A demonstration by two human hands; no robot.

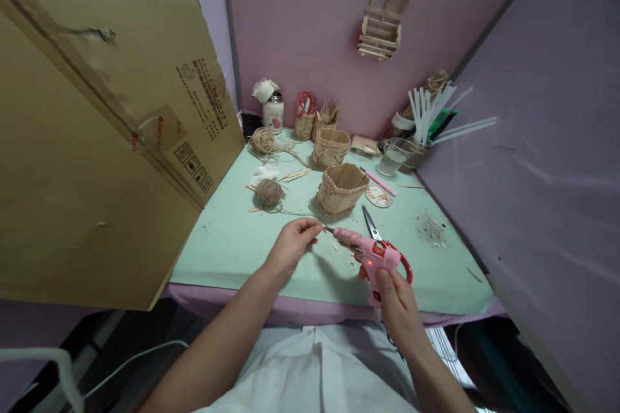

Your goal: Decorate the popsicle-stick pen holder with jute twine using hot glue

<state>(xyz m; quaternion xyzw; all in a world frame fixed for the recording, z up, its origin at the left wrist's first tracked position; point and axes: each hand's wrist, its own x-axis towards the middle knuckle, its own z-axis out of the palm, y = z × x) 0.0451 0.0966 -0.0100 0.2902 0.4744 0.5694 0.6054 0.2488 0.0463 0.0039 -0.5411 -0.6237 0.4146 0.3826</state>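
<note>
My right hand (398, 302) is wrapped round the handle of a pink hot glue gun (371, 251), whose small light glows orange. Its nozzle points left, right by the fingertips of my left hand (296, 242). Those fingers are pinched together; whatever is between them is too small to make out. Just beyond my hands stands a woven-looking wooden basket (341, 188) with a braided rim. Partly under the glue gun lie scissors (372, 222) with red handles. A ball of twine (269, 192) sits to the left, its strand running toward the basket.
Behind are a second basket (330, 147), another twine ball (263, 142), a white jar (274, 113) and a clear cup (393, 156). Glue sticks (426, 113) stand at the back right. A large cardboard sheet (111, 142) blocks the left side. A pink pen (379, 181) lies near the basket.
</note>
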